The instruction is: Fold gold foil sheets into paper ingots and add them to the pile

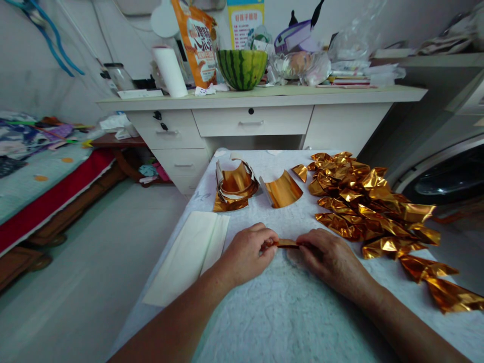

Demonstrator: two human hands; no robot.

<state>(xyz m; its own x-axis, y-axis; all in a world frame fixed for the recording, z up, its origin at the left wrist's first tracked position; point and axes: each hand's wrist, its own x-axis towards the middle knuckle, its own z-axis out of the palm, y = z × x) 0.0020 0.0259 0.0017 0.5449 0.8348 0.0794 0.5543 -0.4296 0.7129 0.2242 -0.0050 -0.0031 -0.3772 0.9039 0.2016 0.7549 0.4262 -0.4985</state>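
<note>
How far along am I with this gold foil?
Probably well along: the foil heap on the right looks done. A narrow gold strip is between your left hand and right hand. Apparently still to do: the curled stack and curved sheet beyond; I can't count layers.

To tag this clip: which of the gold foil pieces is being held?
The narrow piece, between the left hand and right hand; the other foil pieces lie on the table.

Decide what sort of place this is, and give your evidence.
Probably a lived-in room at home: a bed stands at the left, a washing machine at the right, and a cut watermelon sits on the cluttered drawer desk.
</note>
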